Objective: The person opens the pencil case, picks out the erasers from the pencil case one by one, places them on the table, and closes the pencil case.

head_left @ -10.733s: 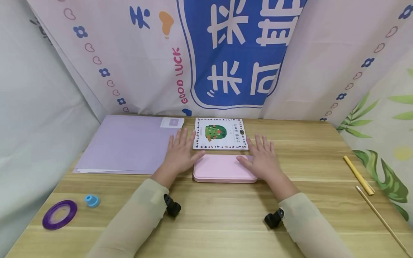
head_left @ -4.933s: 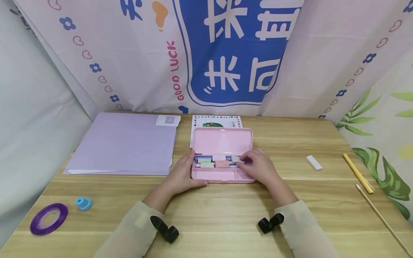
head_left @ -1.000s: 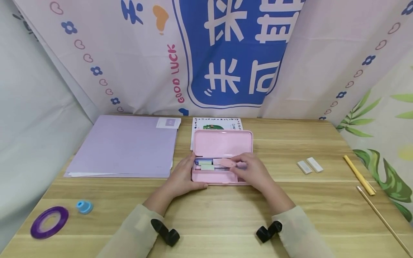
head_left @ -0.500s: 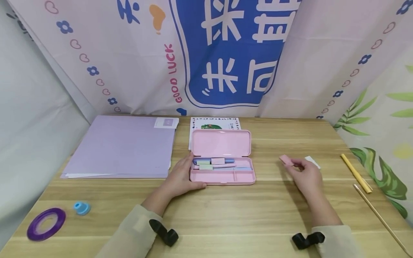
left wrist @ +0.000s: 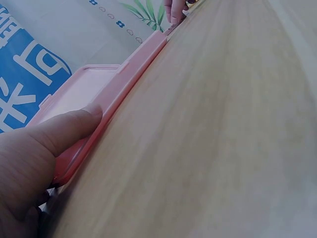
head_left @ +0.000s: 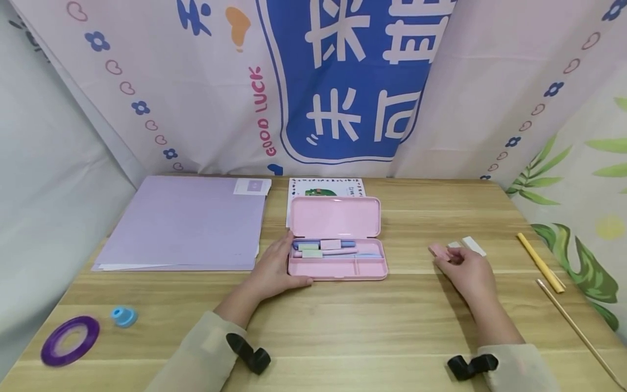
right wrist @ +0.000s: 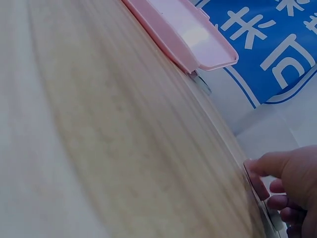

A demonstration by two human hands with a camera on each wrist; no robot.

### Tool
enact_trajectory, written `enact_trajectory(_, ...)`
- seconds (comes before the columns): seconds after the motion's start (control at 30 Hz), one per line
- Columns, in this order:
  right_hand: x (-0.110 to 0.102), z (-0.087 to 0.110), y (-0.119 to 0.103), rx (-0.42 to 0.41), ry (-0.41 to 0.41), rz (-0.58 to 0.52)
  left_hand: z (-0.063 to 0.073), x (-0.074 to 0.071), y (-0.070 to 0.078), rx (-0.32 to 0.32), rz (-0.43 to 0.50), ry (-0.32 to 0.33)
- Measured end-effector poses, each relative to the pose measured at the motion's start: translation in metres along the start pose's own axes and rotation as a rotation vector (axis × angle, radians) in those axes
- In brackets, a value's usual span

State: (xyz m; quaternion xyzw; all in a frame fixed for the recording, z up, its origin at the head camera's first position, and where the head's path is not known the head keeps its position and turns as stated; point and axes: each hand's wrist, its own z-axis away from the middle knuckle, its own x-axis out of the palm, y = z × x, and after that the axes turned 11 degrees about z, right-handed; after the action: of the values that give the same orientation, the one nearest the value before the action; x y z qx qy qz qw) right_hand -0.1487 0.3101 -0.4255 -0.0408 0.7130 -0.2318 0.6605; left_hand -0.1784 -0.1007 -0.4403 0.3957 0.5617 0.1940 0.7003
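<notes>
A pink pencil case [head_left: 335, 218] lies with its lid up in the head view. My left hand [head_left: 274, 269] holds its left end, the thumb [left wrist: 74, 128] pressed along the front wall. Inside are pens [head_left: 340, 251], two pale green blocks like erasers [head_left: 312, 253] and a light pink block [head_left: 331, 244]. To the right, my right hand [head_left: 470, 275] pinches a pink eraser [head_left: 438, 251] between thumb and fingers, low over the table. Just behind the fingers lie a greyish eraser [head_left: 454, 244], mostly covered, and a white eraser [head_left: 473, 245].
A purple folder [head_left: 186, 223] is at the back left, and a booklet [head_left: 350, 186] sits partly hidden behind the case lid. A purple ring [head_left: 49, 348] and a blue stopper-like piece [head_left: 123, 316] lie front left. A yellow stick [head_left: 541, 264] and a thin rod [head_left: 578, 329] are far right.
The closed case was opened, and white and greyish erasers now lie on the table. My right hand has carried the pink eraser from the case rightward and lowered it; the left hand stays.
</notes>
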Motion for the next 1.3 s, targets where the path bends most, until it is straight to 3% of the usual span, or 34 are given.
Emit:
enact_trajectory(0.1,-0.001,0.001,-0.008,-0.024,0.038,-0.035,0.000,0.000,0.000,0.003,-0.005,0.001)
enact_trajectory(0.23,0.007,0.000,-0.032,-0.163,0.079,-0.083,-0.001,0.000,0.000,0.003,-0.008,0.003)
enact_trajectory(0.5,0.040,-0.002,-0.098,-0.465,0.023,-0.129,-0.001,0.000,-0.001,0.012,-0.002,0.006)
enact_trajectory(0.7,0.059,0.000,-0.137,-0.607,-0.005,-0.127,-0.002,0.000,0.001,0.020,0.005,0.010)
enact_trajectory(0.93,0.069,-0.003,-0.157,-0.659,-0.022,-0.046,-0.002,0.000,0.002,0.020,0.006,0.007)
enact_trajectory(1.07,0.071,-0.005,-0.162,-0.647,-0.059,0.011,-0.001,0.000,0.002,0.014,0.003,0.009)
enact_trajectory(1.3,0.073,-0.007,-0.168,-0.612,-0.076,0.017,0.000,0.000,0.000,0.002,-0.005,0.004)
